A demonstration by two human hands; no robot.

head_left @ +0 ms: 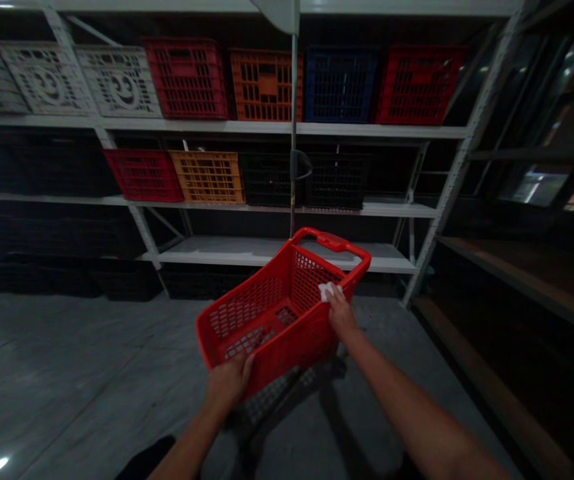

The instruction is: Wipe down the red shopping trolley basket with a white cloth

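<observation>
Firmly, a red basket [247, 313] was held out by 2 hands above the floor [67, 373], tilted and near a low shelf [267, 252]. Its near edge was clasped in a narrow grip by the left hand [227, 383]. A white cloth [330, 291] was pinched tightly against its side rim by the right hand [341, 313]. Coloured crates [265, 85] were ranged on higher shelves beyond.

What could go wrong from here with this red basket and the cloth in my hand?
The white cloth, pinched at the rim by your right hand, might slip and drop. The red mesh basket, gripped at its rim by that hand and your left hand, could bump the low white shelf ahead.
</observation>
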